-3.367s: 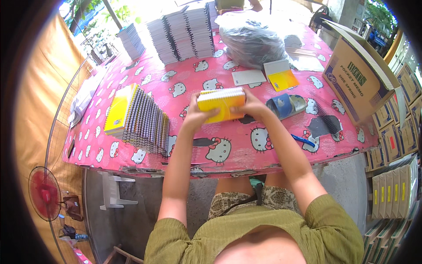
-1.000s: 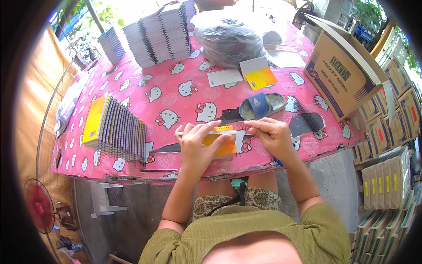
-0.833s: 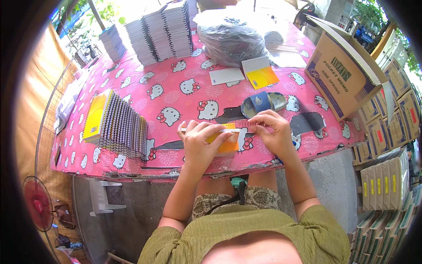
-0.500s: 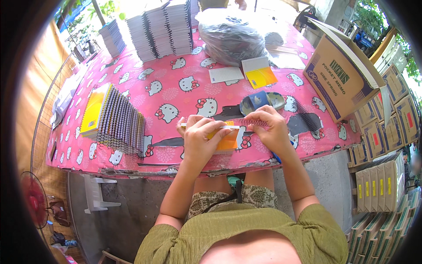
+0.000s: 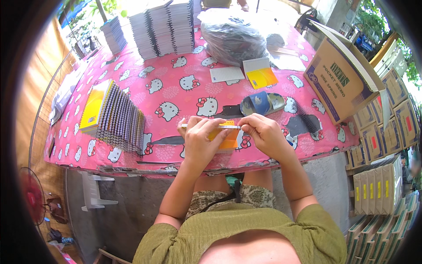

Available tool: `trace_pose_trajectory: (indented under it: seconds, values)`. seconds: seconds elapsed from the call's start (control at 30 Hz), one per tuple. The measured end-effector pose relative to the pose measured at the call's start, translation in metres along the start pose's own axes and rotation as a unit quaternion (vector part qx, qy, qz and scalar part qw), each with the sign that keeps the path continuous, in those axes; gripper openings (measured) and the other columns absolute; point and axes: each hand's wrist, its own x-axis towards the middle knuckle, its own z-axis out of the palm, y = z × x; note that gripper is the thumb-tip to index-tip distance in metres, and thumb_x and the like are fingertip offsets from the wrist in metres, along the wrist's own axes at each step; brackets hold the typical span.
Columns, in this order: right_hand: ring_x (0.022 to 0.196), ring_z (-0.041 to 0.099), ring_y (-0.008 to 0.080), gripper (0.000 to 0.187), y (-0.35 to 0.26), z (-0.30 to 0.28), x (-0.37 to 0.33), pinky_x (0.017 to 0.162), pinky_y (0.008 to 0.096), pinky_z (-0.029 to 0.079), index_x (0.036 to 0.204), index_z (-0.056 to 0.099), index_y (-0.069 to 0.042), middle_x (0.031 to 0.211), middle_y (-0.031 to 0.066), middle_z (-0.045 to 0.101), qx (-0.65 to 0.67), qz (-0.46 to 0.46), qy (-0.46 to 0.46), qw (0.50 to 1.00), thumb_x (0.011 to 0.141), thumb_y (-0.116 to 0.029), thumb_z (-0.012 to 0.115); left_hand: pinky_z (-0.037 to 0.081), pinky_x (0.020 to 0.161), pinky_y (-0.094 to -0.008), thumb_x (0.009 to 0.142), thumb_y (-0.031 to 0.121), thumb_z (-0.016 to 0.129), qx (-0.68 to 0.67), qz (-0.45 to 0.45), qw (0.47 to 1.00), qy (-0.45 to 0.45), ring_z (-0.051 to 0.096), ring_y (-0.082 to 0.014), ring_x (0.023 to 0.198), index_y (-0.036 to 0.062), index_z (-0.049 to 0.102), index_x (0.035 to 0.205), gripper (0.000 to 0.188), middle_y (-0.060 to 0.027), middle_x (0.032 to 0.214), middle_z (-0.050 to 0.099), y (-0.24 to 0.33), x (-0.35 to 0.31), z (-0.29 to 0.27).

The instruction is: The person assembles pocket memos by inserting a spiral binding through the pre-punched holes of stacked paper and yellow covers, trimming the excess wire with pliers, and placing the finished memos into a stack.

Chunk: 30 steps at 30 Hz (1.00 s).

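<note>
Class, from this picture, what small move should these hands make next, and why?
Probably a gentle twist by the right hand, as if threading a coil, while the left hand steadies the small yellow-orange paper pad: the right hand is pinched at the pad's right end, holes show along its orange edge, and the stacked yellow notebooks nearby are spiral-bound.

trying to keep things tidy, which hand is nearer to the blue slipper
Right. The right hand is just below the blue slipper in the picture; the left hand is farther off, down and to the slipper's left, holding a notepad.
</note>
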Motion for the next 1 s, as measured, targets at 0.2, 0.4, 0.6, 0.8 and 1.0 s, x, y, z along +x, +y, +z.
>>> trace_pose_trajectory:
  seconds: [0.2,0.4,0.6,0.8,1.0]
  values:
    - [0.087,0.064,0.0268,0.023,0.026,-0.013,0.017,0.078,0.033,0.051,0.107,0.062,-0.002,0.096,0.0153,0.066,0.043,-0.03,-0.021,0.998,0.084,-0.001,0.058,0.024,0.098,-0.0447,0.073,0.028,0.075,-0.019,0.016,0.999,-0.025,0.058,-0.0182,0.087,0.0147,0.07,0.088,0.021,0.0007,0.082,0.067,-0.009,-0.004,-0.003]
    - [0.094,0.063,0.03,0.043,0.169,-0.045,0.018,0.087,0.0373,0.049,0.112,0.057,0.001,0.104,0.0177,0.064,-0.178,0.041,-0.048,0.982,0.073,-0.011,0.07,0.038,0.084,-0.0342,0.061,0.017,0.08,-0.065,0.038,0.997,0.025,0.059,-0.0201,0.086,0.01,0.07,0.083,0.025,-0.0029,0.085,0.067,-0.013,-0.003,-0.001]
    - [0.087,0.064,0.0245,0.042,0.139,-0.027,0.029,0.08,0.0367,0.05,0.107,0.056,0.002,0.094,0.016,0.065,-0.082,0.177,0.005,0.981,0.071,-0.013,0.072,0.034,0.086,-0.0362,0.061,0.023,0.08,-0.043,0.035,0.998,0.011,0.058,-0.0193,0.086,0.011,0.069,0.081,0.026,-0.002,0.083,0.066,-0.015,-0.006,-0.002]
    - [0.082,0.062,0.0212,0.037,0.093,-0.009,0.018,0.077,0.0367,0.051,0.106,0.054,0.002,0.09,0.0093,0.064,0.163,0.056,-0.121,0.978,0.077,-0.017,0.067,0.034,0.087,-0.0359,0.062,0.025,0.079,-0.041,0.048,0.998,-0.005,0.058,-0.0188,0.085,0.012,0.07,0.085,0.029,-0.0014,0.079,0.066,-0.018,0.001,0.004]
    - [0.095,0.06,0.0176,0.044,0.085,-0.012,0.025,0.086,0.0327,0.048,0.11,0.057,0.002,0.101,0.0081,0.064,0.304,0.035,-0.139,0.942,0.068,-0.001,0.069,0.039,0.086,-0.0355,0.061,0.019,0.082,-0.073,-0.032,0.996,-0.032,0.058,-0.0192,0.089,0.0111,0.069,0.1,0.042,-0.0051,0.09,0.068,-0.007,0.003,-0.008]
